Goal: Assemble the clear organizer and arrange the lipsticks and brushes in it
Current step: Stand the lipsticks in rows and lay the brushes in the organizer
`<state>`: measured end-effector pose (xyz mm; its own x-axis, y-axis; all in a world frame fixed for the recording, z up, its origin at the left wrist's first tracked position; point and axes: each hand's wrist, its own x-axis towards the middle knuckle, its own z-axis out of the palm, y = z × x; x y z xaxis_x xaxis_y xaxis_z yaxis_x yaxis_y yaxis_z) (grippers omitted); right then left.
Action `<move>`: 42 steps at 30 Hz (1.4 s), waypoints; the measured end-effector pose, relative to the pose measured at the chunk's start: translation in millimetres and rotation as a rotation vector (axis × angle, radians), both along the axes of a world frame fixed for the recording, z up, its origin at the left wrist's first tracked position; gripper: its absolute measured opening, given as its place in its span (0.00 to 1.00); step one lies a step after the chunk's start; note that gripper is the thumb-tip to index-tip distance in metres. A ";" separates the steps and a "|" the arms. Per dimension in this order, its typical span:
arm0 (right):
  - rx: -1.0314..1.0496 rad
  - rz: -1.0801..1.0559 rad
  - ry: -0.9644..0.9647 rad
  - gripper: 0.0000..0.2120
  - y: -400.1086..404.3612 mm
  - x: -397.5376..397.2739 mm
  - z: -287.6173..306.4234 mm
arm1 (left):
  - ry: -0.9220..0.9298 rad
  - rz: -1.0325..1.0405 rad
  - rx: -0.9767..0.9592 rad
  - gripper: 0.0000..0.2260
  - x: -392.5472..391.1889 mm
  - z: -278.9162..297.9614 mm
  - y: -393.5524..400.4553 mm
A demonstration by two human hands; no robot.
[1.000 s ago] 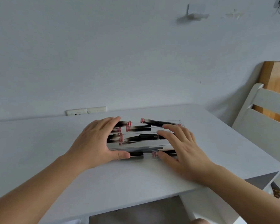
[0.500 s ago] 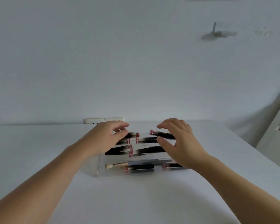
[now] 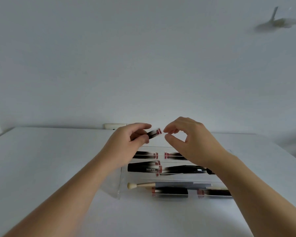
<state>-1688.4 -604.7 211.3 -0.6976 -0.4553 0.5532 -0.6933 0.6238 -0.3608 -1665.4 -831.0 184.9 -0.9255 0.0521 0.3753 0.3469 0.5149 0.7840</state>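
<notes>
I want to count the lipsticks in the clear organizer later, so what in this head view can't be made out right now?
- Right end of the organizer: covered by the right hand and its forearm.
- Lipstick held by the left hand: its far end is inside the fingers.
- Lipstick labels: motion-blurred, mostly unreadable.
- Wall fixture: smeared by blur.

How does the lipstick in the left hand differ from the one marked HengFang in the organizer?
The held lipstick is lifted above the clear organizer, tilted, gripped by the left hand; the HengFang lipstick lies nearly flat inside it, untouched. The held one is largely hidden by fingers; the HengFang one shows its full body and white lettering. Both are black with a red end pointing right.
</notes>
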 end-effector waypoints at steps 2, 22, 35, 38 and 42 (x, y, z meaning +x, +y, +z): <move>0.066 0.048 -0.039 0.04 -4.1 0.5 2.0 | -0.016 0.003 0.130 0.15 0.0 0.9 -3.8; 0.547 0.039 -0.368 0.13 -31.5 6.3 20.6 | -0.171 -0.298 0.255 0.17 5.2 7.4 -37.5; 0.444 0.045 -0.390 0.06 -23.9 8.2 28.9 | -0.085 -0.165 0.131 0.15 2.4 11.2 -40.5; 0.326 0.061 -0.376 0.02 -20.3 7.1 34.7 | -0.085 -0.156 0.097 0.16 2.0 10.1 -42.6; 0.141 0.058 -0.293 0.02 -20.6 7.2 33.7 | -0.092 -0.150 0.109 0.17 2.9 3.8 -40.3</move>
<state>-1681.2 -625.2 245.0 -0.7883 -0.5566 0.2620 -0.6087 0.6441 -0.4633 -1662.4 -871.3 188.8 -0.9411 0.1554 0.3002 0.3373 0.3738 0.8640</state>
